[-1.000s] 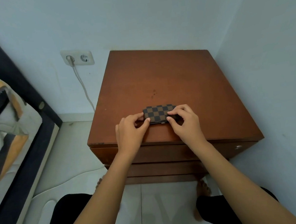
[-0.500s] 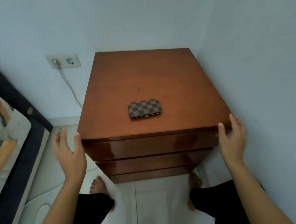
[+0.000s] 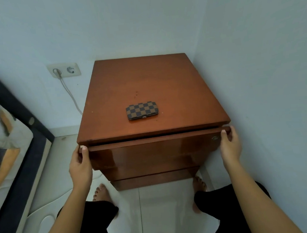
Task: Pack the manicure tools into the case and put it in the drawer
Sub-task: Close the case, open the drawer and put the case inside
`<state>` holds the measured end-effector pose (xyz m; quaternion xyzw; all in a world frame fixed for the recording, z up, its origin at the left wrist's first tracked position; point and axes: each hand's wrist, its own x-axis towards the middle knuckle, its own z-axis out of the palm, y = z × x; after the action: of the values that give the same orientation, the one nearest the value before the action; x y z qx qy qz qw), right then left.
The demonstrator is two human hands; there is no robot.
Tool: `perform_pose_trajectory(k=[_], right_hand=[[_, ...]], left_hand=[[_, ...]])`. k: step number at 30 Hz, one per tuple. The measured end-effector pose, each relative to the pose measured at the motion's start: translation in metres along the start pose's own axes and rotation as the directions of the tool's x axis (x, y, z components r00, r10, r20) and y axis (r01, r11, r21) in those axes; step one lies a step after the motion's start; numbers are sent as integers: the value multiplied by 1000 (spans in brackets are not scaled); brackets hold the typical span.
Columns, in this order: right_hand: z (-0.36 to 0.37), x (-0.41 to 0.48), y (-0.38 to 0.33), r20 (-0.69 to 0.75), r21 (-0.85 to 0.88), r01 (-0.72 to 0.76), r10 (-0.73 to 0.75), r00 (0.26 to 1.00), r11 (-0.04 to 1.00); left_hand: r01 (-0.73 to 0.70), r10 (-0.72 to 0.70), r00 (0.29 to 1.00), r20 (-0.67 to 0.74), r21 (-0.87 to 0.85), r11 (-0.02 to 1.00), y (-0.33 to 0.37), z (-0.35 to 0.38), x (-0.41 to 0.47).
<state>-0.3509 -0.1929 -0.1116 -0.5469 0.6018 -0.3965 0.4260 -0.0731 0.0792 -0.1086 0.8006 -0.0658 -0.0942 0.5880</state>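
A corner of a bedroom with pale blue-white walls and a light tiled floor (image 3: 160, 206); a brown wooden nightstand (image 3: 164, 75) stands pushed into the corner, with the right wall just beside it. On the back wall at about 10 o'clock from the nightstand is a double wall socket (image 3: 64, 70), with a white cable (image 3: 71, 96) plugged into its left outlet and trailing down behind the cabinet. A bed with a dark frame (image 3: 18, 136) and striped bedding runs along the left edge.

The checkered manicure case (image 3: 142, 110), brown and dark squares, lies closed and flat on the nightstand top, toward 6 o'clock of the surface, slightly left of centre, touched by neither hand. A small metal clasp shows on its near edge.

Below the top, the top drawer (image 3: 156, 149) stands slightly pulled out, a dark gap showing between its front and the top panel. A small round lock sits near the right end of its front.

The left hand (image 3: 81, 167) grips the drawer front's left end, thumb on the front face and fingers curled around the side. The right hand (image 3: 230, 145) grips the right end the same way, thumb forward, fingers wrapped behind the edge.

Bare feet and dark trouser legs show at 6 o'clock beneath the cabinet.
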Motion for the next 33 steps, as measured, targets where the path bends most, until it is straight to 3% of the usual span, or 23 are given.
perform_pose_trajectory(k=[15,22,25,28,30,33], right_hand=[[-66,-84,41,-149,43,63,-56,987,997],[-82,-86,41,-113,-22,123,-125,986,992],[-84,-76,28,-14,-140,249,-253,967,958],[-74,-63,4,94,-255,404,-394,914,878],[-56,-57,-14,195,-294,503,-464,864,813],[-17,-50,-43,395,-273,623,-505,768,733]], left_hand=[[-23,22,991,-135,-4,1000,-26,-42,-99],[-21,25,993,-116,31,999,-31,-50,-97],[-92,111,990,-84,198,976,-9,-50,-78],[-282,308,951,-22,348,894,23,-42,-53],[-373,369,925,94,411,832,41,-30,-32],[-470,351,882,315,523,711,56,0,-1]])
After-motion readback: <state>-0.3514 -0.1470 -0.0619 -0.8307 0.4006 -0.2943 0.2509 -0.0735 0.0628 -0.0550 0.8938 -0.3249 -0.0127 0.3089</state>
